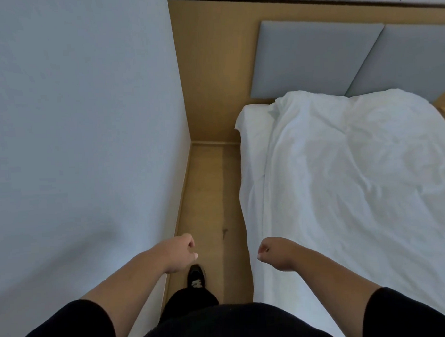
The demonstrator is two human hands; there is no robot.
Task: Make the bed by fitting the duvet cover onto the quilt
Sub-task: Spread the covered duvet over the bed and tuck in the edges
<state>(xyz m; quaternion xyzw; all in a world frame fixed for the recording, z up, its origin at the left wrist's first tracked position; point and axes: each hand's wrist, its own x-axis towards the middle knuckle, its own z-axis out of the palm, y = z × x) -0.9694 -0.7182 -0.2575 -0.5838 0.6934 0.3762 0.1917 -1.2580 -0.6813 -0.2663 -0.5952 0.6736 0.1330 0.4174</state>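
Observation:
A white, wrinkled duvet [355,163] lies spread over the bed on the right, reaching up to the headboard. At its left side a strip of white sheet [251,152] shows on the mattress. I cannot tell the cover from the quilt inside it. My left hand [182,253] hangs over the floor gap beside the bed, fingers loosely curled and holding nothing. My right hand [273,252] hovers just above the near left edge of the bed, also loosely curled and holding nothing. Neither hand touches the bedding.
A narrow strip of wooden floor [215,206] runs between the pale wall [77,148] on the left and the bed. A grey padded headboard [313,61] on a wooden panel closes the far end. My black shoe [196,276] stands on the floor strip.

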